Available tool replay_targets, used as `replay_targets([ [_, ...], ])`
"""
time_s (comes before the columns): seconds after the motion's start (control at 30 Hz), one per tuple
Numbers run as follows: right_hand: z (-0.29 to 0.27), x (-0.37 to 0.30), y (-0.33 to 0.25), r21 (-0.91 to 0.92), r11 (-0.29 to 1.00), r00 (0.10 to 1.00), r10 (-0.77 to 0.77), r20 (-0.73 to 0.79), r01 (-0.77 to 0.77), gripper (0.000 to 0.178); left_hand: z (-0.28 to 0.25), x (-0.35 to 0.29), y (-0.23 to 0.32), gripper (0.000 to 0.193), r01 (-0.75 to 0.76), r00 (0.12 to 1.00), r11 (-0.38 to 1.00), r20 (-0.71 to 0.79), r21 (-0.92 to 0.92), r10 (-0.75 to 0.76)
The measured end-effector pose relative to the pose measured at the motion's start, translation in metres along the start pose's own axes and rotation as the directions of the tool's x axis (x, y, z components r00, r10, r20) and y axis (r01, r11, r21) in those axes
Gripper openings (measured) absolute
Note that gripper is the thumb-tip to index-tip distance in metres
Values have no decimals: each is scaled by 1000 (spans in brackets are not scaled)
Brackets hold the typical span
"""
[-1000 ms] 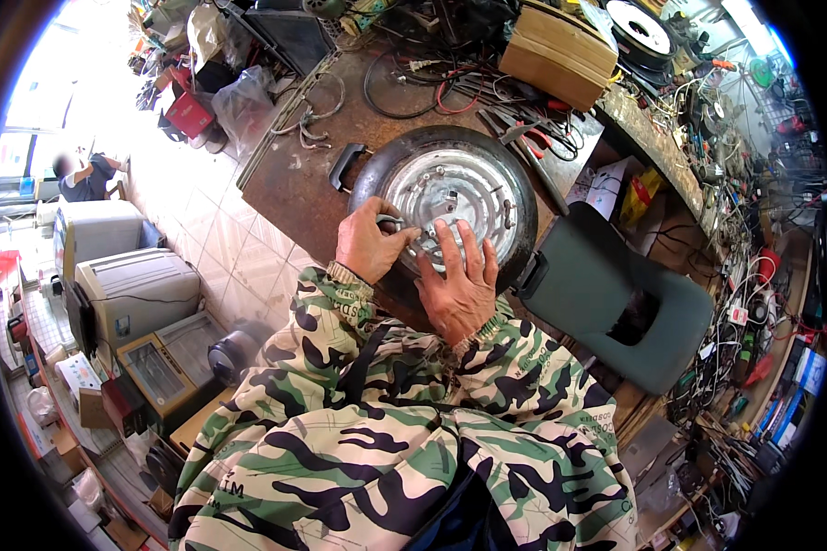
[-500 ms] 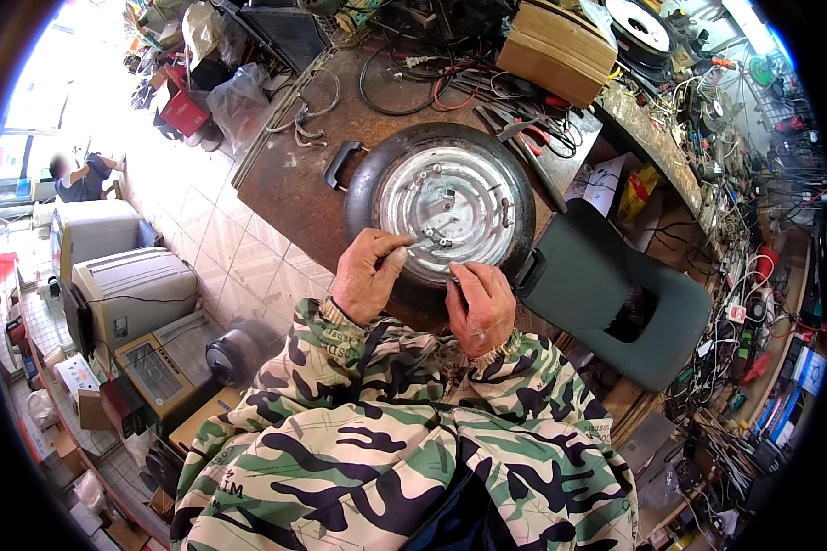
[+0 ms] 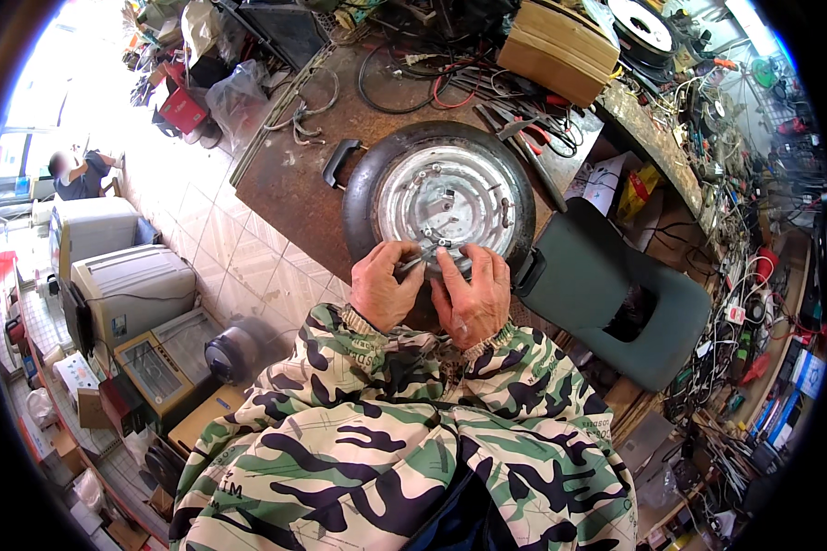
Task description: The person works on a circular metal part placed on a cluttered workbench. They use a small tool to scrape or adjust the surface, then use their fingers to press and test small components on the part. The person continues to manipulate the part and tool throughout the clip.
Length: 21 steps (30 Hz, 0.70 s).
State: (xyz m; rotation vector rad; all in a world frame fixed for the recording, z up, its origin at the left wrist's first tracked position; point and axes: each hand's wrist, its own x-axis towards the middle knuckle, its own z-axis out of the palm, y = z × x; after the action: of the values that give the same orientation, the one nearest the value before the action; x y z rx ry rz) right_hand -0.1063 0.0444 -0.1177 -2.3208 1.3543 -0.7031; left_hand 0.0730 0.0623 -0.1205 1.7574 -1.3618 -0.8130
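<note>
A round black electric pan (image 3: 362,197) lies with its silver underside (image 3: 413,193) upward, which bears a ring-shaped heating element and small metal posts. A black side handle (image 3: 342,163) sticks out at its upper left. My left hand (image 3: 386,283) is at the near rim, thumb and forefinger pinched around something small and thin that I cannot make out. My right hand (image 3: 473,292) is beside it, its forefinger reaching to a small terminal on the near part of the underside. Whether its fingers hold anything is hidden.
The pan rests on a worn brown workbench (image 3: 289,197). Beyond it lie pliers (image 3: 524,138), black cables (image 3: 368,83) and a cardboard box (image 3: 558,50). A dark green chair (image 3: 579,275) stands at the right. Appliances (image 3: 133,294) stand at the left; a person (image 3: 84,174) sits farther off.
My right hand has shifted up and left, its forefinger now on the terminal area. My left hand has moved slightly right and down, so the two hands are closer together. The pan has barely moved.
</note>
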Motion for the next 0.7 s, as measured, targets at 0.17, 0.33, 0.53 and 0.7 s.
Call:
replay_targets([
  [0.17,1,3,2,-3,999,999,-44,1,44,50,0,1,7,22,83,997,996,-9,-19,-83],
  [0.33,1,5,0,-6,999,998,-36,52,36,49,1,-1,4,21,77,997,997,-20,-29,-78],
  [0.53,-1,9,1,11,1000,996,-7,92,6,49,3,-1,-2,16,-85,996,995,-33,55,87],
  [0.7,6,6,8,-38,998,997,-44,60,47,52,3,-2,0,17,-139,989,982,-30,126,143],
])
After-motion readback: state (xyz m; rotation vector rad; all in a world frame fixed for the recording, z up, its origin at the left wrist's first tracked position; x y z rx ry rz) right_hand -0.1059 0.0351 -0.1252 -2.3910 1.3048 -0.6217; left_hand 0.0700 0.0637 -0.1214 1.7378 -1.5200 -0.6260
